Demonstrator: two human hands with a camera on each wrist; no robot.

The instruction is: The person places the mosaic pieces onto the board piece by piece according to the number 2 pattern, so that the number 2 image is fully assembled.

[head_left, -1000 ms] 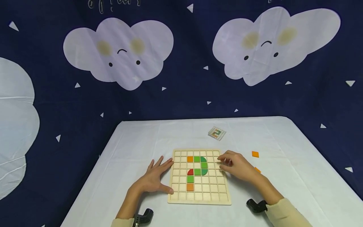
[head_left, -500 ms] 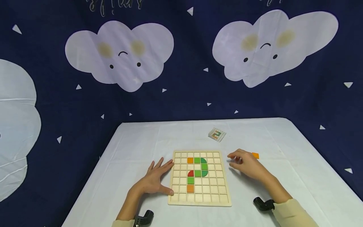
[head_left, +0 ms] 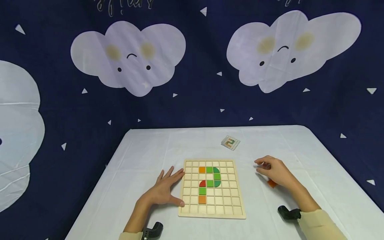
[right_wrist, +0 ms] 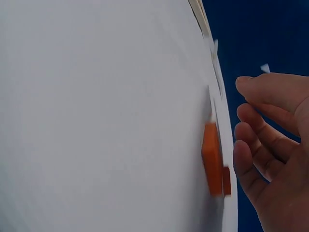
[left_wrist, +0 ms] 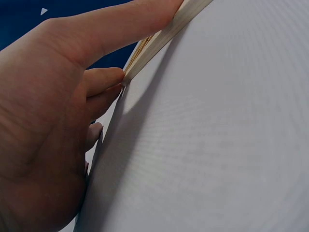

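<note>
A wooden grid board lies on the white table, with orange, green and red tiles forming a bent figure in its squares. My left hand spreads its straight fingers along the board's left edge; in the left wrist view the thumb touches the board's rim. Off to the right, my right hand hovers above the table with loosely bent fingers and nothing between them. Beneath it lies an orange tile. The right wrist view has this orange tile and a second orange piece behind it.
A small pattern card lies beyond the board, printed with a similar figure. A dark blue cloth with white clouds hangs behind the table's far edge. Black wrist devices show at the left and right sleeves.
My right hand has drawn away from the board's right edge, moving rightward over the orange tiles and covering the farther one in the head view. The left hand stays put.
</note>
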